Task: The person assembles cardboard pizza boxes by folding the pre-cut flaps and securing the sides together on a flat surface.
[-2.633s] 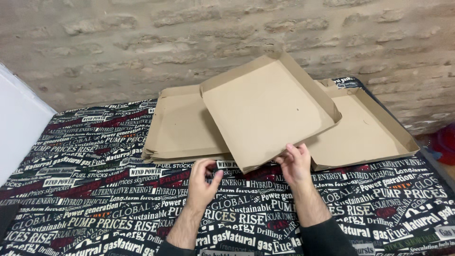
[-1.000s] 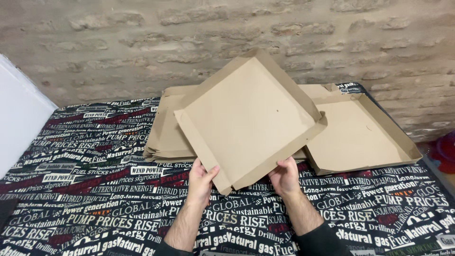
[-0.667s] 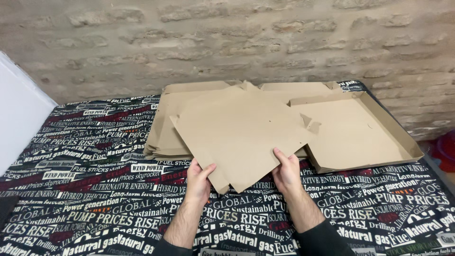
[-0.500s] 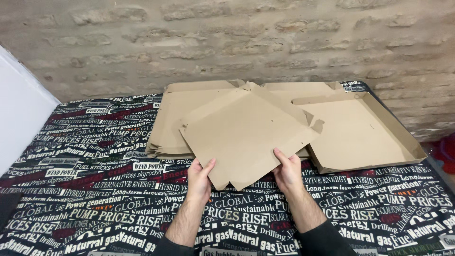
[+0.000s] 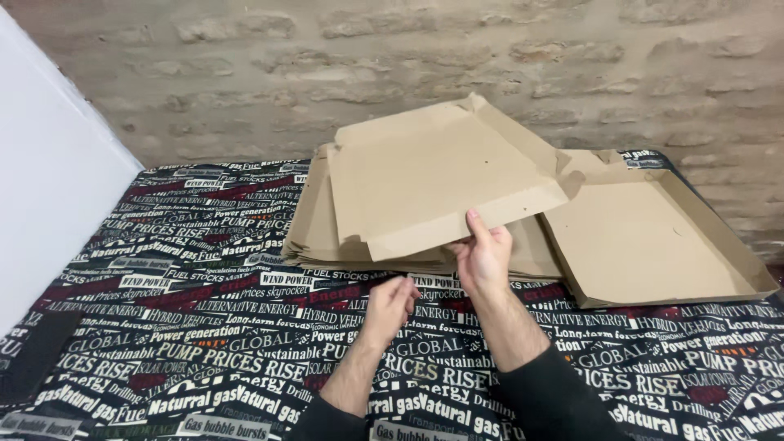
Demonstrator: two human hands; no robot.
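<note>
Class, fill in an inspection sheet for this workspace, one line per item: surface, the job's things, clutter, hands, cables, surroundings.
Surface: cloth in black with white and red lettering covers the table.
Job's things: flat cardboard blank, flaps partly raised, held tilted above a stack of blanks; folded open box lies to the right of the stack.
Clutter: nothing seen.
Hands: right hand grips the blank's near edge; left hand is open above the cloth, holding nothing.
Cables: nothing seen.
Surroundings: brick wall behind; white panel at the left; dark sleeves on both arms.
</note>
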